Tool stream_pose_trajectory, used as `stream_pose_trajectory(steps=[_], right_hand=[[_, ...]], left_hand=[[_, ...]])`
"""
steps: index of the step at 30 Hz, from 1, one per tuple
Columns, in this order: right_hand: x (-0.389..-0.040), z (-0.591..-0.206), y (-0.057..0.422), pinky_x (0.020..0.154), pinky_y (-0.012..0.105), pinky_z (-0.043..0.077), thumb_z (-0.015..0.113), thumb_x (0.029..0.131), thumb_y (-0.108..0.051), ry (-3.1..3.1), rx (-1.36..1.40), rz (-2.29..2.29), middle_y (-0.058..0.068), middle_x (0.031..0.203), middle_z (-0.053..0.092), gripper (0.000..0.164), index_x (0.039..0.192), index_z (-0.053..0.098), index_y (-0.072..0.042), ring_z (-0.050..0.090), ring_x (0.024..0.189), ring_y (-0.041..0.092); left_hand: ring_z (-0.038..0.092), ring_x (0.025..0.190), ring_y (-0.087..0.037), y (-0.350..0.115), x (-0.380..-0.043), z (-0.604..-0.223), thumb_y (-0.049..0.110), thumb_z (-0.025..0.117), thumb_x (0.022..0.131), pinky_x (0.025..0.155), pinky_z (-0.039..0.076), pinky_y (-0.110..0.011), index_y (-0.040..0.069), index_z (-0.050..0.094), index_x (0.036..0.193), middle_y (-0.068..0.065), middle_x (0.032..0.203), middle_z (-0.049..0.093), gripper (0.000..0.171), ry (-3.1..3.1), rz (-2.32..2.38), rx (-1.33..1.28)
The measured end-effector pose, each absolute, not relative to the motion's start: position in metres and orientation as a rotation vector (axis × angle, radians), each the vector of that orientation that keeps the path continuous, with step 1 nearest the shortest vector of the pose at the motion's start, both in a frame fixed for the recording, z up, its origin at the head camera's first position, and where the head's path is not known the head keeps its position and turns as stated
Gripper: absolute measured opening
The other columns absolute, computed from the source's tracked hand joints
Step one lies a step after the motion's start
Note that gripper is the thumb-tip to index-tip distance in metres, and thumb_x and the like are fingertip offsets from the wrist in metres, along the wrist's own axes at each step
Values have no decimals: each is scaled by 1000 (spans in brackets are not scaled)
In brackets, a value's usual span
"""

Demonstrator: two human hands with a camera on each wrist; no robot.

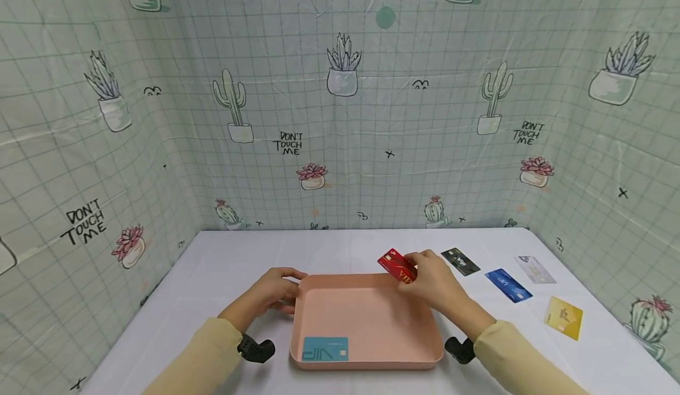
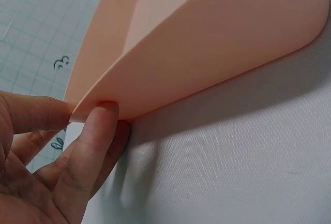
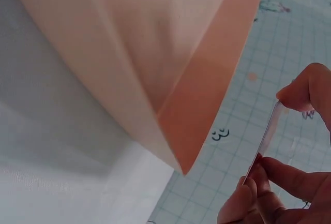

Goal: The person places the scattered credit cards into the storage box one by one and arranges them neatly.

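My right hand (image 1: 432, 277) pinches a red bank card (image 1: 394, 263) over the far right corner of the pink tray (image 1: 366, 318). In the right wrist view that card (image 3: 266, 138) appears nearly edge-on, between the thumb and the fingers, beside the tray's corner. My left hand (image 1: 272, 291) touches the outside of the tray at its far left corner. The left wrist view has its fingertips (image 2: 106, 113) against the tray's wall, the fingers loosely extended. A teal card (image 1: 325, 349) lies flat inside, at the near left corner.
Right of the tray, a black card (image 1: 460, 261), a blue card (image 1: 508, 285), a pale silver card (image 1: 535, 270) and a yellow card (image 1: 564, 317) lie apart on the white table (image 1: 212, 277). A grid-patterned cloth with cactus drawings (image 1: 340, 117) surrounds the back and sides.
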State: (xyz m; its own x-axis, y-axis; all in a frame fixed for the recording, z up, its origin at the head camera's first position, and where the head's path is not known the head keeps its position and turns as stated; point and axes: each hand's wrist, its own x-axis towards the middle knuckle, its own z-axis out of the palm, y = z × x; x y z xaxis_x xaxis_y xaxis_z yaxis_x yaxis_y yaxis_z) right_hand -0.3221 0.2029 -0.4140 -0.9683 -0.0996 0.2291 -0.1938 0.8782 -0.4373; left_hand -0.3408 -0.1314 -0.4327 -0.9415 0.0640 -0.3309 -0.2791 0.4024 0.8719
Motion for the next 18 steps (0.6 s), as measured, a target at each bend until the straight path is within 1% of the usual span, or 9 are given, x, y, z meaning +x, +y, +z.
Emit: stream_pose_trajectory(steps=[6, 12, 18], right_hand=[[-320, -415, 197, 79, 43, 61, 86, 74, -19, -2846, 249, 705, 20, 111, 66, 56, 122, 69, 4, 63, 90, 27], [-318, -416, 193, 80, 43, 62, 87, 75, -19, -2876, 246, 721, 19, 113, 65, 57, 124, 69, 4, 63, 93, 27], [-316, -418, 193, 79, 42, 61, 87, 75, -19, -2906, 261, 700, 16, 108, 65, 57, 124, 69, 4, 62, 91, 24]], left_hand=[[72, 74, -17, -131, -341, -433, 1, 70, 89, 61, 64, -33, 5, 67, 132, -14, 100, 74, 43, 2346, 1563, -185], [72, 75, -18, -132, -341, -434, 0, 69, 89, 61, 64, -33, 4, 66, 132, -14, 101, 73, 43, 2346, 1567, -179], [72, 75, -18, -133, -342, -435, 0, 68, 89, 61, 64, -33, 4, 66, 133, -14, 102, 73, 44, 2345, 1570, -179]])
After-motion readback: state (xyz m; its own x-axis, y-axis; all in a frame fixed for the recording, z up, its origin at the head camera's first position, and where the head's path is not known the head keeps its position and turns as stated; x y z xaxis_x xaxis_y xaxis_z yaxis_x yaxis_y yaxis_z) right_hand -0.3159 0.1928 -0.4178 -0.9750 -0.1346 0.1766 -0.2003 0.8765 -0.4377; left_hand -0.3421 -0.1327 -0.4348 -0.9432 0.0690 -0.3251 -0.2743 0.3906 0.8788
